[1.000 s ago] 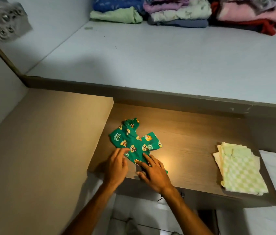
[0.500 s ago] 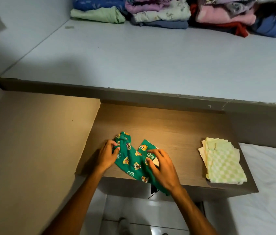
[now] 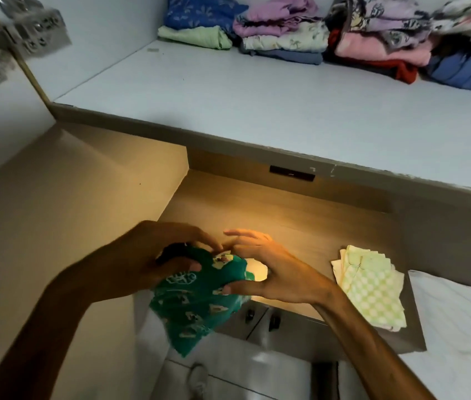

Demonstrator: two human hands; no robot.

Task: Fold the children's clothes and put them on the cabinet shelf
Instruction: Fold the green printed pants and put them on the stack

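A small green children's garment with cartoon prints hangs bunched in the air above the front edge of the wooden ledge. My left hand grips its upper left part with thumb and fingers. My right hand pinches its right side with the thumb, the other fingers spread apart. The lower part of the garment dangles below the ledge. The white cabinet shelf lies above and behind the ledge.
Stacks of folded clothes line the back of the shelf. A folded green-and-white checked cloth rests on the ledge's right end. A metal door hinge sits at the upper left. A white bed sheet is at right.
The green garment lay flat on the ledge under my hands; both hands have gathered it and lifted it off the surface toward me.
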